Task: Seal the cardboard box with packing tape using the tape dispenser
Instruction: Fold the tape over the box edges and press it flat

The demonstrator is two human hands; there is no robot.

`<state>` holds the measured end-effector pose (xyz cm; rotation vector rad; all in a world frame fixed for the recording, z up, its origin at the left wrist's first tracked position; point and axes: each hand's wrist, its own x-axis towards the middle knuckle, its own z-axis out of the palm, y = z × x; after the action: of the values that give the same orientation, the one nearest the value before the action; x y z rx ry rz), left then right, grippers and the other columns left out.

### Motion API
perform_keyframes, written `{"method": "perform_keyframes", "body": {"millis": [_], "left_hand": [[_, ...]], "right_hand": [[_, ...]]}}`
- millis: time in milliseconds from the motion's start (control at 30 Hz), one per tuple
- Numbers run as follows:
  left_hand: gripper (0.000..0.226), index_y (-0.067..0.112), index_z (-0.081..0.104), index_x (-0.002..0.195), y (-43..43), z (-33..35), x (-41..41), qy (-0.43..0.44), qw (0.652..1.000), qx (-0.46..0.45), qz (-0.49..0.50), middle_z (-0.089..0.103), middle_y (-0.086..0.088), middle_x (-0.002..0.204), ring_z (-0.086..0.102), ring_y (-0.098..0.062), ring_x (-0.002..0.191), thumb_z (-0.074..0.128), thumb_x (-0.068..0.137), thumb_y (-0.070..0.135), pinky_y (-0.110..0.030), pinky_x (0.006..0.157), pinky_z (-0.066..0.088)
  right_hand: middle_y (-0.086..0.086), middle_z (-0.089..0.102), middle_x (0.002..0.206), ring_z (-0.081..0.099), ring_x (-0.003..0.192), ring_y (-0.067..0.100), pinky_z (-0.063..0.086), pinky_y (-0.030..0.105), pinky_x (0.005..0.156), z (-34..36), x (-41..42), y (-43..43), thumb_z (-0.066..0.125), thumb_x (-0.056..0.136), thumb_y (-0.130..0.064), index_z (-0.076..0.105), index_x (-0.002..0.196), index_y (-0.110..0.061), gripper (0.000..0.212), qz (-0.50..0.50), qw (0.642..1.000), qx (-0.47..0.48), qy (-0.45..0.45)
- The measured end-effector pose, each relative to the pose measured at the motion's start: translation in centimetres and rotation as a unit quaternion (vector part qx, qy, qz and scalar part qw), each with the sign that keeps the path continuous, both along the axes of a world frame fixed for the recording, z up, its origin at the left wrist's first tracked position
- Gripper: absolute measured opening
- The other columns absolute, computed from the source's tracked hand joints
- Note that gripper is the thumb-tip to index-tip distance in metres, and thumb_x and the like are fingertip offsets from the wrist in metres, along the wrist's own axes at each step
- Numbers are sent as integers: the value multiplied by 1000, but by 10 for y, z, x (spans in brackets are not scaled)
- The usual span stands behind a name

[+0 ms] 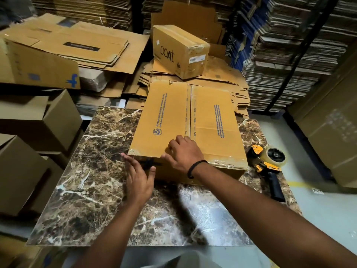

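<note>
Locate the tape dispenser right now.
Head view, right side: the tape dispenser lies on the marble table near its right edge, just right of the cardboard box at its near right corner, black handle pointing toward the camera.

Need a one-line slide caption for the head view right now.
Left hand and right hand touch the closed cardboard box on the marble table; the tape dispenser lies untouched at its right.

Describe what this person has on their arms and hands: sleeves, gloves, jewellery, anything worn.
Both forearms are bare up to the edge of the picture: no sleeves and no gloves show. The right hand has a thin black cord bracelet round its wrist. The left hand and its wrist carry nothing. No rings or watch can be seen on either hand.
</note>
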<state>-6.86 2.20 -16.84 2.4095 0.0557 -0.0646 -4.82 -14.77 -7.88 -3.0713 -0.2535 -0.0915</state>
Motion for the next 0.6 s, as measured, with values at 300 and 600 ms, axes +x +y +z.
{"method": "perform_keyframes", "body": {"millis": [300, 600], "left_hand": [[86, 14, -21, 143, 21, -23, 5, -45, 990, 129, -36, -31, -7, 151, 23, -40, 138, 22, 87, 64, -51, 100, 42], [55, 13, 69, 100, 32, 28, 9, -114, 944, -251, 183, 65, -6, 74, 54, -14, 57, 39, 86, 56, -20, 46, 43]], "right_hand": [[6, 48, 111, 42, 102, 24, 39, 38, 89, -11, -5, -1, 34, 93, -57, 51, 106, -20, 43, -1, 1000, 16, -5], [7, 60, 107, 56, 93, 26, 49, 40, 75, 5, 17, 47, 18, 89, -71, 49, 112, -19, 65, -42, 998, -14, 35]]}}
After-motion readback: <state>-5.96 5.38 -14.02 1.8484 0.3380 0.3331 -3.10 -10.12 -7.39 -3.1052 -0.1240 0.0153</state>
